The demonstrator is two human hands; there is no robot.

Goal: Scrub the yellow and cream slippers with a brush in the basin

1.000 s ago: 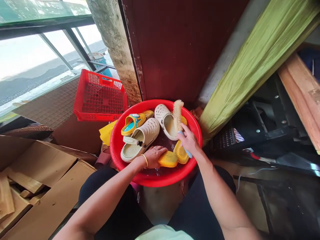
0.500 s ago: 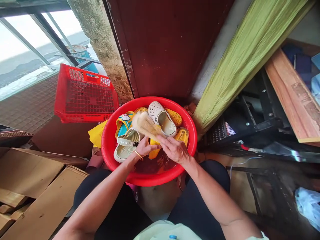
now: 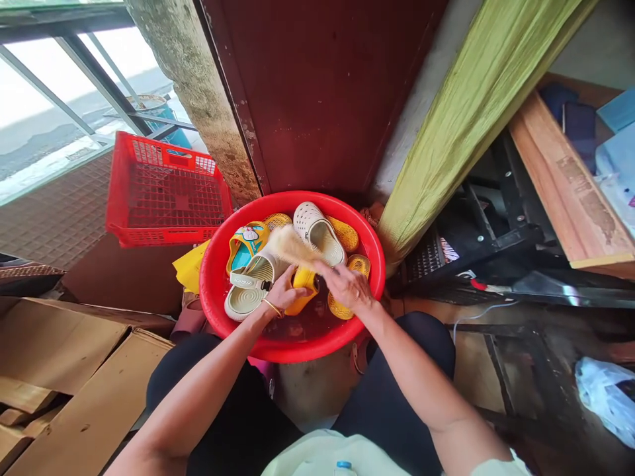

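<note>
My left hand [image 3: 282, 292] is closed on a yellow slipper [image 3: 300, 303], held tilted inside a red basin [image 3: 292, 354]. In my right hand [image 3: 348, 285] is a brush [image 3: 288, 243] with pale bristles, blurred by motion, just above the slipper. A whitish clog [image 3: 328, 244] with holes lies behind the brush, and a second clog [image 3: 243, 303] is left of my left hand. Beyond that one sits a yellow and teal sandal [image 3: 240, 256]. More yellow footwear lies around the basin, including a slipper [image 3: 341, 308] under my right hand. Dark water shows at the bottom.
A red plastic crate [image 3: 171, 198] stands left of the basin, with cardboard boxes [image 3: 74, 390] nearer me. A dark red door panel [image 3: 322, 99] rises behind. To the right hang a green curtain [image 3: 441, 132] and, beyond it, a wooden drawer or shelf [image 3: 570, 185].
The brush has shifted slightly right, still blurred. More of the yellow slipper in my left hand shows, and the slipper under my right hand is more exposed. The view has moved a little.
</note>
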